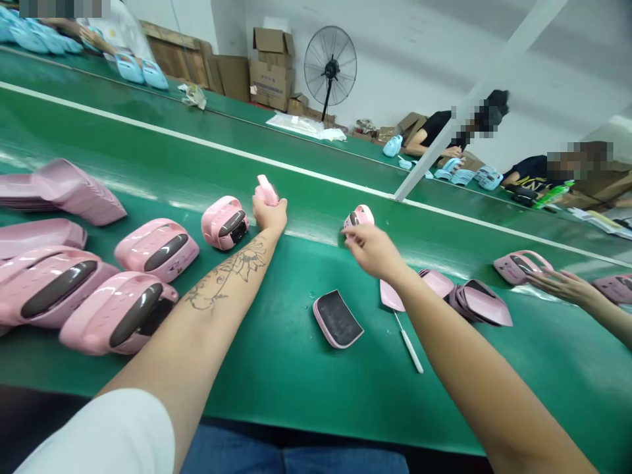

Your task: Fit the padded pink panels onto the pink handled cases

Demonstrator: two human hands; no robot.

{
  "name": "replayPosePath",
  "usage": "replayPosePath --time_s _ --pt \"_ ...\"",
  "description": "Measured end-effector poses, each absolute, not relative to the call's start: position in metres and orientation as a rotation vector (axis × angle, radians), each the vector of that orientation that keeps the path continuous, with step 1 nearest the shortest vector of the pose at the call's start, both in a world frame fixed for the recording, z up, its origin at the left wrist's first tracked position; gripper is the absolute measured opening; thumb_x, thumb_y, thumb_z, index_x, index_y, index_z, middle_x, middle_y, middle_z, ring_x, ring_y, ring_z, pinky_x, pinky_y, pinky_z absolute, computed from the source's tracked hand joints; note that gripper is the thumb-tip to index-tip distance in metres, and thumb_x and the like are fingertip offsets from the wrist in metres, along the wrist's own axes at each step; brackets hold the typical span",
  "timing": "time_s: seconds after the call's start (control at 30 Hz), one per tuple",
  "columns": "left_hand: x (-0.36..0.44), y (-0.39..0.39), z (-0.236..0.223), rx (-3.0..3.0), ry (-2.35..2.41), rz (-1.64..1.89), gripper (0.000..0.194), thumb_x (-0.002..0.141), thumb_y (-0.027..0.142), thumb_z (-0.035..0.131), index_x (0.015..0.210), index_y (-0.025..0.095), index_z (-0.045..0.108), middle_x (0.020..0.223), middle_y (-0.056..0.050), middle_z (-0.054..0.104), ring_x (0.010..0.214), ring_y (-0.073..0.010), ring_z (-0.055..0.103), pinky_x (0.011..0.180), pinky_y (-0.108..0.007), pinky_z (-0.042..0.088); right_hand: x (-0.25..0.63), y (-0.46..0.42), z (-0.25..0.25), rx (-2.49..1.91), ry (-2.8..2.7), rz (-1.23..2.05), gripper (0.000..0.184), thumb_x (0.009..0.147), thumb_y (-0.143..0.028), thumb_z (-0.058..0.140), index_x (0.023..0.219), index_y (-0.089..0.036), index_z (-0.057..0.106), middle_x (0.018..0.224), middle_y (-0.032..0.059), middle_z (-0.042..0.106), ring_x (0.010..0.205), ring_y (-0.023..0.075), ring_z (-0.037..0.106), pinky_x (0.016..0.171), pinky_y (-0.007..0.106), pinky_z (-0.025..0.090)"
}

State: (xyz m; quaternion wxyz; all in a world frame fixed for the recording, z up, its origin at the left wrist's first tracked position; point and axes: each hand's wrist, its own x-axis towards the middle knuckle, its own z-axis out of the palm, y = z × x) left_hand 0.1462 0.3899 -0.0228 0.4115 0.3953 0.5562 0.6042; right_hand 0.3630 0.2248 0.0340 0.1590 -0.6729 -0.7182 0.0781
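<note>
The left hand (270, 214) grips a pink piece (266, 189) at upper centre; to its right, a pink case (364, 217) sits just beyond the right hand (375, 251), the nearer one, fingers loosely curled, contact unclear. Glossy and dark-panelled under an arched handle (367, 210), the case half-hides its long axis.

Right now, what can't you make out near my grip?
All in the head view:
- pink piece: lower part, hidden by the left grip
- case: lower part, hidden by the right grip; contact unclear
- panel: right side, behind the right forearm
- rightmost case: cut off by the right edge
</note>
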Motion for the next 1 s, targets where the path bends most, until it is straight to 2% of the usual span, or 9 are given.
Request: replayPosePath --time_s 0.1,0.17,0.27,0.37,0.5,0.7,0.8,0.9,1.0 --pt "0.152 0.351 -0.013 0.837 1.326 1.432 0.041 0.104 0.04 0.072 0.138 0.017 0.066 0.138 -0.013 0.069 0.119 -0.0273 0.071 0.1 -0.05 0.064 0.34 0.181 0.026 -1.787 -2.337 0.43 0.023 0.097 -0.033 0.074 0.117 -0.033 0.085 0.121 0.0028 0.082 0.101 0.0208 0.077 0.09 0.029 0.059" --pt "0.151 0.315 -0.01 0.748 1.226 1.35 0.04 0.1 0.041 0.076 0.131 0.016 0.07 0.13 -0.013 0.073 0.111 -0.0268 0.074 0.096 -0.048 0.065 0.331 0.166 0.019 -1.798 -2.405 0.459 0.017 0.094 -0.027 0.075 0.105 -0.031 0.088 0.112 0.004 0.084 0.095 0.0219 0.077 0.081 0.029 0.057" --pt "0.134 0.255 -0.009 0.624 1.069 1.213 0.04 0.094 0.045 0.077 0.124 0.019 0.073 0.117 -0.011 0.079 0.098 -0.0275 0.077 0.09 -0.052 0.066 0.329 0.158 0.014 -1.867 -2.403 0.433 0.019 0.094 -0.022 0.071 0.096 -0.027 0.088 0.106 0.0067 0.084 0.094 0.0248 0.077 0.079 0.031 0.055" --pt "0.109 0.197 -0.009 0.546 0.936 1.108 0.041 0.093 0.047 0.072 0.124 0.021 0.074 0.114 -0.012 0.081 0.097 -0.0311 0.078 0.091 -0.059 0.065 0.335 0.153 0.014 -1.914 -2.35 0.417 0.02 0.096 -0.023 0.068 0.098 -0.027 0.087 0.11 0.0064 0.085 0.099 0.0259 0.077 0.084 0.032 0.056" --pt "0.089 0.143 -0.011 0.448 0.789 1.018 0.049 0.097 0.053 0.063 0.132 0.019 0.073 0.124 -0.017 0.081 0.109 -0.038 0.079 0.098 -0.066 0.062 0.342 0.144 0.012 -1.97 -2.243 0.448 0.018 0.097 -0.024 0.068 0.099 -0.027 0.086 0.108 0.005 0.085 0.096 0.0233 0.078 0.083 0.031 0.057" --pt "0.098 0.121 -0.022 0.335 0.749 1.004 0.046 0.101 0.049 0.062 0.135 0.019 0.072 0.126 -0.017 0.082 0.109 -0.0368 0.08 0.106 -0.068 0.058 0.345 0.154 0.008 -1.963 -2.172 0.558 0.024 0.106 -0.033 0.066 0.124 -0.021 0.077 0.125 0.0088 0.08 0.111 0.0219 0.076 0.104 0.039 0.06" --pt "0.103 0.123 -0.027 0.315 0.765 0.999 0.05 0.101 0.055 0.06 0.132 0.018 0.073 0.124 -0.019 0.082 0.107 -0.0371 0.081 0.104 -0.066 0.059 0.344 0.16 0.009 -1.96 -2.214 0.664 0.028 0.106 -0.041 0.069 0.123 -0.019 0.074 0.125 0.0082 0.077 0.108 0.0216 0.075 0.099 0.044 0.064" --pt "0.105 0.124 -0.028 0.304 0.761 0.994 0.051 0.099 0.056 0.062 0.131 0.018 0.074 0.123 -0.02 0.082 0.106 -0.038 0.081 0.104 -0.066 0.059 0.344 0.159 0.011 -1.981 -2.224 0.721 0.031 0.106 -0.043 0.069 0.127 -0.02 0.071 0.13 0.0089 0.074 0.109 0.0219 0.074 0.096 0.043 0.065" --pt "0.107 0.122 -0.026 0.305 0.749 1.007 0.049 0.096 0.054 0.067 0.131 0.02 0.074 0.124 -0.019 0.082 0.109 -0.0379 0.081 0.106 -0.066 0.058 0.343 0.155 0.013 -1.98 -2.195 0.747 0.028 0.105 -0.042 0.071 0.118 -0.018 0.073 0.118 0.0068 0.076 0.1 0.0195 0.074 0.09 0.04 0.065"
